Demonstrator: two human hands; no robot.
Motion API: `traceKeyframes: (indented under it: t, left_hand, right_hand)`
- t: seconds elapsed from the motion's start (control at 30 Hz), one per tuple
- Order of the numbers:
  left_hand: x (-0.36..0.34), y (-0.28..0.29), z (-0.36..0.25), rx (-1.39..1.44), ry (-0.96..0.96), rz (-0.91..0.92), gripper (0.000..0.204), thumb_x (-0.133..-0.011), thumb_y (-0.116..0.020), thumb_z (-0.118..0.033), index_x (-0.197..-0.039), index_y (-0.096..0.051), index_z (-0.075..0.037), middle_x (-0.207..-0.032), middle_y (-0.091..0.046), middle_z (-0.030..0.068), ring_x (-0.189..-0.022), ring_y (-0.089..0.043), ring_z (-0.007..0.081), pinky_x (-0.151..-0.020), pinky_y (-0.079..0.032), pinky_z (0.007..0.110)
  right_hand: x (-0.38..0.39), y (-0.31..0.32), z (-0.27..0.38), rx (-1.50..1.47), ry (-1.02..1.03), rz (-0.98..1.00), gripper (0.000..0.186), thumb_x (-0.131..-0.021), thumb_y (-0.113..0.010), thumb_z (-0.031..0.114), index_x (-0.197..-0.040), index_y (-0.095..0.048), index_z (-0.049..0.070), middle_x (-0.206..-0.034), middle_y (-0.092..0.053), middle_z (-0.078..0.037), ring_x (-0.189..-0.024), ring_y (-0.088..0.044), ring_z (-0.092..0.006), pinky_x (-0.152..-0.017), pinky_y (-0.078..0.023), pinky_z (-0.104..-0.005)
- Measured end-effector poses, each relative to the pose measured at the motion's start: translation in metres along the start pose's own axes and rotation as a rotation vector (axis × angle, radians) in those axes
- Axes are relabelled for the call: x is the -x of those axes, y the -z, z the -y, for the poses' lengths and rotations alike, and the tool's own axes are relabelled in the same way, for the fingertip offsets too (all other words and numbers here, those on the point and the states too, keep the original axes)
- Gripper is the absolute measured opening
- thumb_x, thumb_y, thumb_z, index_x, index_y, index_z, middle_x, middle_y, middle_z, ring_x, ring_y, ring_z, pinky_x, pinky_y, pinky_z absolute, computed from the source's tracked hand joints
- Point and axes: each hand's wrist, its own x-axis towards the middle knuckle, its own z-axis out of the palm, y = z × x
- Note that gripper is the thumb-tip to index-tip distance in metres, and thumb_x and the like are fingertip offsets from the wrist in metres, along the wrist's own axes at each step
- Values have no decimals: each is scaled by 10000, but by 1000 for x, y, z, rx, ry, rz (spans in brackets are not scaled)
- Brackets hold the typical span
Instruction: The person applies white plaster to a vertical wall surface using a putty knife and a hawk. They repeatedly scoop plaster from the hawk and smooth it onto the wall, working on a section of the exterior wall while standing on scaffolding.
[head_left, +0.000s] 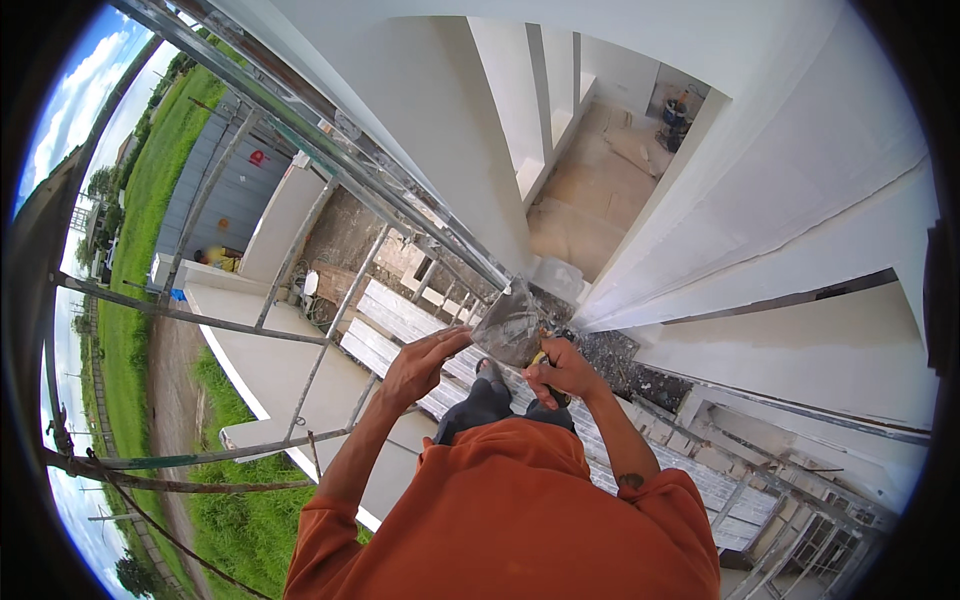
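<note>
In front of my body, my right hand [566,370] is wrapped around the yellow-and-black handle of a trowel [510,328]. Its broad, roughly triangular grey blade looks smeared and points away from me. My left hand [425,365] has its fingers stretched out toward the blade's left edge; the fingertips are at or very near it, and I cannot tell whether they touch. Below the hands, my feet stand on pale scaffold planks [415,328].
Scaffold tubes [310,290] cross on my left, with grass [145,230] and a lower ledge [265,345] beyond. White walls [720,230] rise ahead and right. An opening shows a dusty floor [590,190] with a dark bucket [675,112]. Someone in yellow [222,260] is far left.
</note>
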Motion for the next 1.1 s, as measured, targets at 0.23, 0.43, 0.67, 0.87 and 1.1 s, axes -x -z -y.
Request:
traceKeyframes:
  t: [0.23, 0.43, 0.67, 0.87, 1.1]
  left_hand:
    - [12, 10, 24, 1652, 535, -881, 235, -1033, -426, -256, -918, -503, -66, -744, -447, 34, -573, -406, 124, -530, -380, 257]
    - [31, 20, 60, 2246, 336, -272, 172, -1001, -426, -202, -943, -472, -46, -721, -394, 31, -575, -391, 134, -510, -348, 260]
    - [73, 45, 51, 1244, 812, -197, 254, -988, -476, -300, -832, -467, -99, -674, -395, 2, -542, -355, 99, -479, -317, 236]
    - [81, 69, 111, 2113, 635, -402, 261, -956, -517, -321, -872, -401, -102, -643, -354, 9, -516, -342, 106, -453, -306, 227]
    - [47, 91, 173, 2121, 281, -24, 212, -964, -527, -212, -875, -380, -89, -694, -371, 12, -585, -366, 126, -530, -360, 280]
  right_hand:
    - [-12, -30, -17, 93, -102, -21, 277, -936, -627, 226, -790, -507, 23, -573, -547, -29, -432, -545, -119, -399, -434, -268]
    - [-46, -127, -15, 107, -250, 238, 314, -960, -593, 299, -825, -516, 26, -564, -542, -17, -418, -533, -97, -386, -428, -240]
    - [-122, -125, 41, -321, -261, 222, 319, -974, -572, 317, -849, -513, 29, -545, -484, -24, -357, -462, -98, -320, -387, -238]
    - [-137, -125, 31, -180, -222, 74, 326, -969, -578, 321, -842, -515, 27, -556, -500, -35, -367, -468, -95, -328, -399, -238]
    - [-188, -177, -33, -115, -399, 233, 355, -959, -591, 352, -836, -515, 27, -558, -500, -19, -383, -470, -84, -329, -394, -227]
